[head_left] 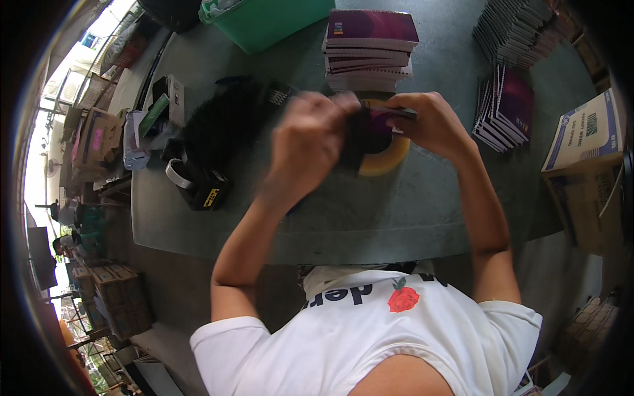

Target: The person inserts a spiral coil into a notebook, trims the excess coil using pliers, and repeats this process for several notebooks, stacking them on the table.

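Note:
Over the middle of the table, my right hand (432,122) closes its thumb and fingers on the edge of a small purple-covered notebook (378,124). Facing it, my left hand (307,142) is raised at the notebook's left side, its fingers curled but smeared by motion, so what they hold is unclear. A dark shape lies between the hands and hides part of the notebook. Beneath them shows a yellow ring-shaped object (383,162). A heap of black, bristly strands (221,125) lies left of my left hand, perhaps binding coils.
Just beyond my hands rises a stack of purple spiral notebooks (371,26). More notebooks (505,109) are piled at the right, near a cardboard box (584,138). A black tape dispenser (198,188) sits at left; a green bin (271,26) stands at the far side.

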The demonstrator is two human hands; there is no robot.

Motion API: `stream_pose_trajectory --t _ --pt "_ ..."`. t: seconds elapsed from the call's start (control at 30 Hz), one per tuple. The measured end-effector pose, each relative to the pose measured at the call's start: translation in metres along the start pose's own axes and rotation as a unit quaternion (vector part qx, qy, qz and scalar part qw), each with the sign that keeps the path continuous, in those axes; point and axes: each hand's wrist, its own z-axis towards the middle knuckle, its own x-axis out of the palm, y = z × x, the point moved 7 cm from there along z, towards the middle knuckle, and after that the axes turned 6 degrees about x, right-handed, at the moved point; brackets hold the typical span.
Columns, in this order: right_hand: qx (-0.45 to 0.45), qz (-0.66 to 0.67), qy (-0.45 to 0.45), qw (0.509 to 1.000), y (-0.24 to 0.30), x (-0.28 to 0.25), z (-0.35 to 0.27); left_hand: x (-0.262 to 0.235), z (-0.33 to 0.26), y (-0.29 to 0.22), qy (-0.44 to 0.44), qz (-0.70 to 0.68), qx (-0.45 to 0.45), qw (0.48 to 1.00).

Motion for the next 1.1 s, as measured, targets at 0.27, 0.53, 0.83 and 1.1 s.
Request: stream_pose_trajectory --t 0.27,0.53,0.83,1.1 --pt "0.075 0.493 -0.043 0.866 -0.062 0.029 -0.014 0.008 0.009 -0.01 0.046 -0.012 -0.051 0.998" --pt "0.023 0.455 -0.063 0.888 -0.06 0.021 -0.019 0.014 0.021 -0.018 -0.008 -0.133 -0.012 0.991" --pt "0.021 0.557 -0.018 0.83 -0.065 0.028 -0.022 -0.002 0.033 -0.03 -0.093 -0.079 0.094 0.988" --pt "0.028 0.439 -0.011 0.898 -0.063 0.026 -0.02 -0.017 0.045 -0.041 -0.171 -0.005 0.144 0.975"
